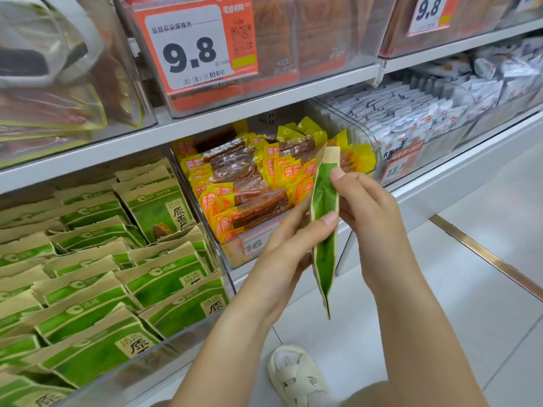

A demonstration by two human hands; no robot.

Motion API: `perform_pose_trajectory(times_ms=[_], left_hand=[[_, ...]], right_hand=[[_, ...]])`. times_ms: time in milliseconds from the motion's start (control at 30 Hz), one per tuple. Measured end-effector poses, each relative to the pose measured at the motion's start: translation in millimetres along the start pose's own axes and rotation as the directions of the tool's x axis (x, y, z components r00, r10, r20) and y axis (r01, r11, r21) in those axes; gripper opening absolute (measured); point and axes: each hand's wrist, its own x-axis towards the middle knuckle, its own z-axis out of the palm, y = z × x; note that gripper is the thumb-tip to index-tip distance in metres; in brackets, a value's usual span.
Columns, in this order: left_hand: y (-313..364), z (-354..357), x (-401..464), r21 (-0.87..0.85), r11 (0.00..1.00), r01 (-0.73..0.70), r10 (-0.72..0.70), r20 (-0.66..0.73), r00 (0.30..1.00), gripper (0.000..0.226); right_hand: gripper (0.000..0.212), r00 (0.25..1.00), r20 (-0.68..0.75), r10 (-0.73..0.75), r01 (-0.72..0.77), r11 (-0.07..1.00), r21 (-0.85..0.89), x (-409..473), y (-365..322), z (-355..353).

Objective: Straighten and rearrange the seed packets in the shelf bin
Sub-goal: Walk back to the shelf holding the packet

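One seed packet out of the bin, held edge-on in both hands.

On the left, the shelf bin (188, 333) is packed with green-and-tan seed packets (164, 277) lying overlapped and askew. Just right of it, the left hand (289, 248) pinches the held packet (324, 227) at its middle, thumb on the near face, while the right hand (363, 207) grips the upper edge from the other side. The packet hangs upright between them, clear of the bin. Pushed back in carelessly, it could, I'd guess, catch on the tilted neighbours and crumple, or land in the yellow snack bin (264, 183) behind it.
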Motion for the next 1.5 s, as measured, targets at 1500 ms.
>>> perform_pose_trajectory(times_ms=[1500], left_hand=[[15, -8, 6, 0.005, 0.999, -0.032, 0.032, -0.321, 0.946, 0.027]], right_hand=[[0.028, 0.998, 0.053, 0.012, -0.011, 0.999, -0.032, 0, -1, -10]])
